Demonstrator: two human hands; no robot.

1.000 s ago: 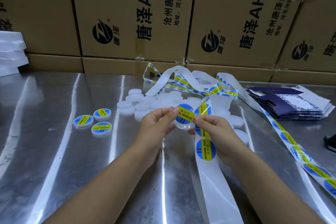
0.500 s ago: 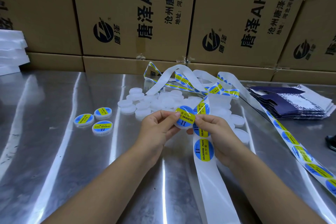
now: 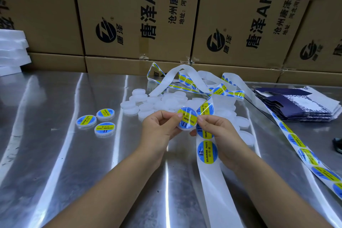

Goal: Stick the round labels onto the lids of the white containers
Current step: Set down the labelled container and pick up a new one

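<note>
Between both hands, above the steel table, is a small white round container (image 3: 187, 120) with a blue-and-yellow round label on its lid. My left hand (image 3: 161, 128) grips its left edge. My right hand (image 3: 214, 131) pinches its right edge, thumb at the label's rim. A white backing strip (image 3: 209, 155) with more round labels passes under my right hand and runs toward me. Behind lies a pile of unlabelled white containers (image 3: 157, 103). Three labelled containers (image 3: 100, 122) sit to the left on the table.
Printed cardboard boxes (image 3: 140, 15) wall off the back. A tangled label strip (image 3: 196, 83) lies behind the pile and another strip (image 3: 303, 153) runs along the right. A stack of dark blue flat cartons (image 3: 299, 105) sits at right, white foam sheets (image 3: 11, 52) at far left.
The label now lies flatter on the lid of the held container. Both hands stay in nearly the same place, with the container turned slightly.
</note>
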